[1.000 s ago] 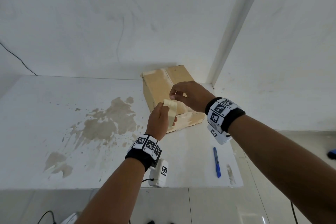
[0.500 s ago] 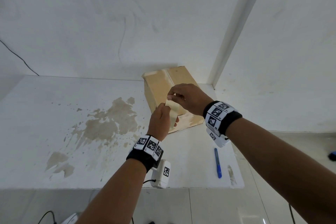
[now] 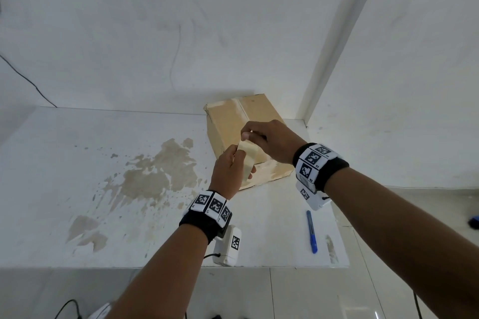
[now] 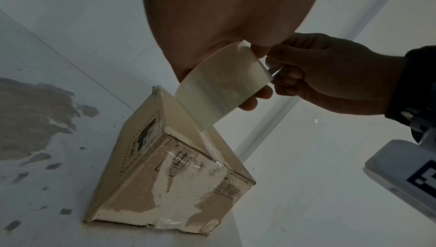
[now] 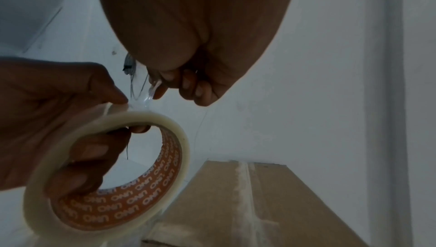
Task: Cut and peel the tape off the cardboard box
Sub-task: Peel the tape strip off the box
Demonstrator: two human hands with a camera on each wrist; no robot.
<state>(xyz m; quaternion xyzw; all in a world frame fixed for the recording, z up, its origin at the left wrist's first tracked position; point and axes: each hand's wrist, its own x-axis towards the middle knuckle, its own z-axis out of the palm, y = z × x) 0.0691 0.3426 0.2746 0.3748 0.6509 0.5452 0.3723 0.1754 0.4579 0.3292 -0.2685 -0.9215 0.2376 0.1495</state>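
Note:
A cardboard box (image 3: 233,122) (image 4: 169,172) (image 5: 271,208) with torn white patches stands at the back right of the white table (image 3: 77,163). In front of and above it my left hand (image 3: 228,166) grips a roll of clear tape (image 3: 248,156) (image 4: 219,85) (image 5: 113,169), fingers through its orange-printed core. My right hand (image 3: 261,137) (image 4: 313,75) pinches the loose clear end of the tape (image 5: 146,98) at the top of the roll, other fingers curled. A strip of old tape (image 5: 245,185) runs along the box's top seam.
A blue cutter (image 3: 311,232) lies on the table near its front right edge. Brown stains (image 3: 155,176) mark the table's middle. White walls and a corner post (image 3: 337,41) close in behind the box. A cable (image 3: 26,80) runs down the left wall.
My right hand has shifted slightly left and closer to the roll's top, pinching the tape end. The left hand and roll have stayed nearly in place.

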